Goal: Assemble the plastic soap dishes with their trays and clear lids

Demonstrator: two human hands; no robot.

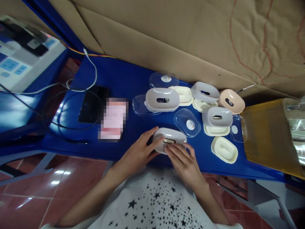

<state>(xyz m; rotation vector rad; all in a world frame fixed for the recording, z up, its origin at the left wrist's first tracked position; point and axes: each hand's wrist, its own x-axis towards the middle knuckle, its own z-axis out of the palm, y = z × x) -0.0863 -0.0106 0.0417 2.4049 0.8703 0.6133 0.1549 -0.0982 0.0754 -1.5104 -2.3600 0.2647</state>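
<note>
At the front edge of the blue table, a grey oval plastic box (157,147) with a slot in its face sits between my hands. My left hand (139,152) grips its left end, thumb lying across the face toward the slot. Fingers of my right hand (183,160) press on the front of the box beside the slot, with one finger at its right end. Just behind it lies a clear oval lid (187,123) with a round white sticker. Another grey slotted box (162,100) stands farther back. To the right is a cream oval tray (224,150).
More grey boxes (205,91), cream trays (185,95), a peach box (234,97) and clear lids (137,106) crowd the back right. A phone with a blurred screen (113,117), a black device (89,108) and cables lie left. A cardboard carton (264,133) borders the right.
</note>
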